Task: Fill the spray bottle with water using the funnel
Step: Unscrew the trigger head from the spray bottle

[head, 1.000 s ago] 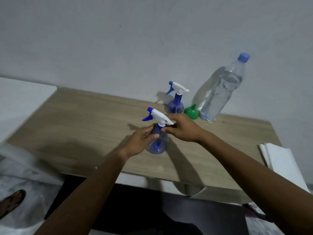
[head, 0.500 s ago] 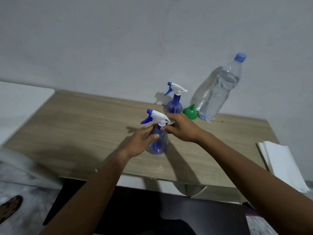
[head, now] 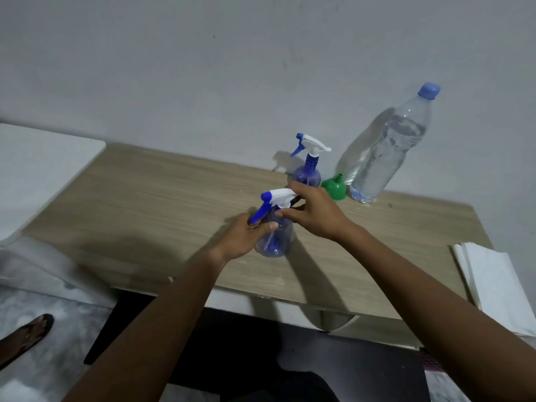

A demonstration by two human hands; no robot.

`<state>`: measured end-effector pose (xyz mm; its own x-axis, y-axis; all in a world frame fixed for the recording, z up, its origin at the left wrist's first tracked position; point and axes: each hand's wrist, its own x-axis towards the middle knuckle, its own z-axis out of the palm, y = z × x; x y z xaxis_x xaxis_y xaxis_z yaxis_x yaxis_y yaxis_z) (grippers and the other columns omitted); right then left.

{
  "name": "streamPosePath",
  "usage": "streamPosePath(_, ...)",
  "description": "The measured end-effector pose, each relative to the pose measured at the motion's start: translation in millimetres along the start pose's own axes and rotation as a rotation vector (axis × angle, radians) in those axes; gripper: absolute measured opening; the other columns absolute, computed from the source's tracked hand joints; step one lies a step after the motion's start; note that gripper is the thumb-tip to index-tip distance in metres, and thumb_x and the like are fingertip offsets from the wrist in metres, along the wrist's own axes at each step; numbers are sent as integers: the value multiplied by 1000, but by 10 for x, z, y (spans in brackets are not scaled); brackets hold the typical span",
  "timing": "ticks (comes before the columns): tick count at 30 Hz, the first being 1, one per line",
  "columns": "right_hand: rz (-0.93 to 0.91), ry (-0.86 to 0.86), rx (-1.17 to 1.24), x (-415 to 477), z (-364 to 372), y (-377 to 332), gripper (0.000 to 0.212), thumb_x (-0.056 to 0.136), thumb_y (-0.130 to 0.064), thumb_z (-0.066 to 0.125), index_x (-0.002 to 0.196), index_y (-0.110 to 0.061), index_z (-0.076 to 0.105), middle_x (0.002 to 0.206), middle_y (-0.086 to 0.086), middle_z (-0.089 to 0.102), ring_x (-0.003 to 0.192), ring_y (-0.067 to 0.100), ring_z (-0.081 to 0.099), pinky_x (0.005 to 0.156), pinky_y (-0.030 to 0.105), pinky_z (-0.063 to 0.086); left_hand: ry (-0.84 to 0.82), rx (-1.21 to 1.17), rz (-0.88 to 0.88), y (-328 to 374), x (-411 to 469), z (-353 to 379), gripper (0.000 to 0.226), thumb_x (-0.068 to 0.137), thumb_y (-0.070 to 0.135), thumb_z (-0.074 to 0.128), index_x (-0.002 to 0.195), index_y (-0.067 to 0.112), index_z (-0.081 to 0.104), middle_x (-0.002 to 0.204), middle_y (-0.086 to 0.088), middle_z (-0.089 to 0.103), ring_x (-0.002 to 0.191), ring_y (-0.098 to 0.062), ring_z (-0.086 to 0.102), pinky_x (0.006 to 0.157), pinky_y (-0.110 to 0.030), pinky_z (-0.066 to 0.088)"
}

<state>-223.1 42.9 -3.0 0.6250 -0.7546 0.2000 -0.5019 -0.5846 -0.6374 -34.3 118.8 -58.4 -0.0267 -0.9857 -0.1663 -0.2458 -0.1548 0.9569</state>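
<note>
Evidently only starting: left hand [head: 246, 236] is gripping the spray bottle [head: 277, 242], right hand [head: 314, 214] is pinching its trigger head [head: 280, 198], funnel [head: 335, 189] and water bottle [head: 388, 152] sitting unused.

Wood table [head: 145, 204], spray bottle [head: 278, 242], second sprayer [head: 309, 172], funnel [head: 335, 188], water bottle [head: 385, 158]

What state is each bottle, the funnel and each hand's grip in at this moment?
Near spray bottle, upright on the table, trigger head tilted at its neck.
Far spray bottle, upright, top on.
Funnel, wide end down, spout up, untouched.
Water bottle, upright, capped, mostly full.
Left grip, holds the near bottle's body.
Right grip, pinches the trigger head.
</note>
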Motion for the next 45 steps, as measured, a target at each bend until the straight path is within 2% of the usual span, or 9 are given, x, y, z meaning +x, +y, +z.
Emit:
streamPosePath(7,33,-122,112,-27,-80,64,29,92,-18,74,121,-16,68,108,-3,72,98,4,69,85,30,60,-58,12,29,37,-25,4,49,99,10,60,146,20,47,130,12,65,123,1,60,99,-13,48)
streamPosePath(13,66,28,34,-21,18,-39,37,79,-43,83,106,-26,64,93,-14,69,83,-3,64,69,11,47,-52,16,38,19,-21,7,50,100,9,59,148,13,47,133,5,64,119,7,60,99,-12,47)
streamPosePath(16,94,80,36,-22,49,-48,34,77,-39,86,97,-20,65,87,-11,70,80,-2,64,69,19,53,-39,-15,24,27,-22,13,48,99,8,59,146,13,49,128,4,65,111,11,62,89,-6,48)
streamPosePath(22,121,17,71,-46,8,-34,24,83,-32,82,97,-16,72,88,-2,73,81,16,68,75,44,56,-64,19,30,48,-28,10,52,100,8,58,150,13,43,136,5,61,119,7,60,93,-7,47)
streamPosePath(27,139,6,198,-64,-58,-61,15,82,-22,84,93,-19,74,82,-7,73,71,1,65,67,25,53,-66,10,58,100,-59,15,53,101,9,57,150,17,41,134,9,60,111,18,58,94,-5,45)
streamPosePath(32,149,127,457,0,-277,-218,28,81,-7,83,105,-1,71,89,11,75,77,11,69,75,31,61,-76,44,65,102,-73,-27,49,100,14,59,147,19,48,139,7,61,130,-3,56,114,-28,42)
streamPosePath(35,161,225,640,111,-515,-326,34,79,3,82,106,6,61,80,5,75,73,17,73,73,36,62,-90,66,55,96,-61,-63,55,99,20,62,151,19,43,143,6,59,132,-4,55,118,-37,40)
streamPosePath(41,117,368,686,258,-815,-455,30,85,-6,79,110,5,68,92,25,73,76,23,71,74,37,61,-69,128,37,109,-13,-106,55,82,48,72,134,50,56,136,16,64,131,-6,56,117,-46,40)
streamPosePath(45,108,484,692,451,-1054,-459,32,85,-13,81,112,1,69,101,25,73,78,20,70,72,33,61,33,105,45,164,36,-74,86,67,46,86,144,27,53,142,10,59,135,-7,52,116,-37,41)
